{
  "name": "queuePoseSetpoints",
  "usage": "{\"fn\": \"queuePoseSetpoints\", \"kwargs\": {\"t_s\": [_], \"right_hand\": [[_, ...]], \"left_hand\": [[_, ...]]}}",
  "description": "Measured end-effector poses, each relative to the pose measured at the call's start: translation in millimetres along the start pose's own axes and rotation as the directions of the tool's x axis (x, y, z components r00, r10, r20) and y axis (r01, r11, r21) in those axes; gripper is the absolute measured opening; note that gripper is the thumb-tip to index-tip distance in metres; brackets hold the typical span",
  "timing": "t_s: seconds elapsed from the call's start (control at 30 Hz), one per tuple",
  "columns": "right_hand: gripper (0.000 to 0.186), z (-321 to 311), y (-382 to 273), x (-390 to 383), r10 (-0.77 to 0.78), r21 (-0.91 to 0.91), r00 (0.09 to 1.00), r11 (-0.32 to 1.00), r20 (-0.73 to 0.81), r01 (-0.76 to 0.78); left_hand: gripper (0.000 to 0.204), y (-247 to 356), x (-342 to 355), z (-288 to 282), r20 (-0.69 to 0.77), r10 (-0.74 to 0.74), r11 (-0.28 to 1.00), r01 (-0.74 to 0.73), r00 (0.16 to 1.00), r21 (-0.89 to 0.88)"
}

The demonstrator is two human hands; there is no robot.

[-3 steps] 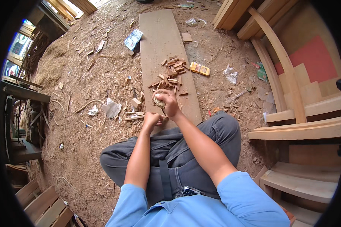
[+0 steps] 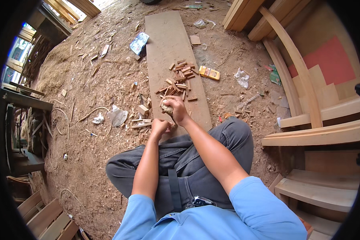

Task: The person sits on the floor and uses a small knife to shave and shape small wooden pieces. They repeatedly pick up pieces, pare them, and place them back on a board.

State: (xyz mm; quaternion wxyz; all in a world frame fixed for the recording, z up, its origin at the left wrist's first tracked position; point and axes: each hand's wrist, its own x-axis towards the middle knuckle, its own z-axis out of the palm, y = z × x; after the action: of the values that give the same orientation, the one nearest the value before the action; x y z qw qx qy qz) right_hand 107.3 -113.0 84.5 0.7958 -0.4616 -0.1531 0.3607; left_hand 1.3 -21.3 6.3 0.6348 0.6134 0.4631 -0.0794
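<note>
My right hand (image 2: 179, 110) is closed around a tool with a pale, rough, lumpy handle (image 2: 167, 108). A dark narrow part (image 2: 173, 119) runs from it down toward my left hand; its tip is hidden. Just below and to the left, my left hand (image 2: 160, 127) is closed, fingers curled inward by that dark part; what they grip cannot be made out. Both hands are over the near end of a long wooden board (image 2: 164, 40). Beyond them, a loose pile of small reddish-brown wood pieces (image 2: 184, 74) lies on the board.
Left of the board lie wood offcuts (image 2: 143, 109), a crumpled white sheet (image 2: 117, 116) and a blue-silver packet (image 2: 139, 43). On its right edge rests a yellow packet (image 2: 209, 73). Wooden frames (image 2: 316, 138) stand at the right. Shavings cover the ground, and a cord (image 2: 93, 113) lies at left.
The view has shifted slightly. My right hand, still around the tool, has moved very little, and my left hand stays closed in nearly the same place.
</note>
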Motion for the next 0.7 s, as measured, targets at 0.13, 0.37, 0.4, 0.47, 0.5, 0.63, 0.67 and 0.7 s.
{"fn": "queuePoseSetpoints", "kwargs": {"t_s": [0.13, 0.37, 0.4, 0.47, 0.5, 0.63, 0.67, 0.7], "right_hand": [[0.019, -2, 6, 3, -0.011, 0.016, 1.000, 1.000, 0.020, 0.010], [0.022, -14, 26, 6, -0.216, -0.269, 0.959, 0.949, -0.185, 0.163], [0.022, -21, 25, 8, -0.379, -0.445, 0.922, 0.841, -0.076, 0.309], [0.022, -28, 26, 13, -0.182, -0.260, 0.953, 0.959, -0.241, 0.118], [0.023, -28, 29, 13, -0.257, -0.334, 0.904, 0.932, -0.341, 0.140], [0.016, -33, 22, 9, -0.059, -0.259, 0.980, 0.966, -0.188, 0.008], [0.019, -28, 21, 8, -0.061, -0.261, 0.972, 0.965, -0.227, 0.000], [0.021, -26, 17, 3, -0.046, -0.238, 0.989, 0.971, -0.143, 0.011]], "left_hand": [[0.012, 2, 1, -1, 0.012, 0.028, 0.999, -0.028, 1.000, -0.036], [0.015, -9, 8, -5, -0.123, 0.037, 0.996, -0.026, 0.992, 0.087], [0.016, -5, 7, -8, -0.186, 0.010, 0.997, 0.004, 0.982, 0.073], [0.023, 17, 2, -24, -0.356, 0.183, 0.953, -0.076, 0.917, 0.293], [0.031, 40, -2, -33, -0.399, 0.376, 0.892, -0.209, 0.836, 0.401], [0.029, 198, -23, -53, -0.483, 0.574, 0.805, -0.350, 0.661, 0.478], [0.025, 244, -28, -53, -0.520, 0.517, 0.834, -0.264, 0.680, 0.484], [0.026, 288, -31, -52, -0.486, 0.603, 0.739, -0.214, 0.632, 0.639]]}}
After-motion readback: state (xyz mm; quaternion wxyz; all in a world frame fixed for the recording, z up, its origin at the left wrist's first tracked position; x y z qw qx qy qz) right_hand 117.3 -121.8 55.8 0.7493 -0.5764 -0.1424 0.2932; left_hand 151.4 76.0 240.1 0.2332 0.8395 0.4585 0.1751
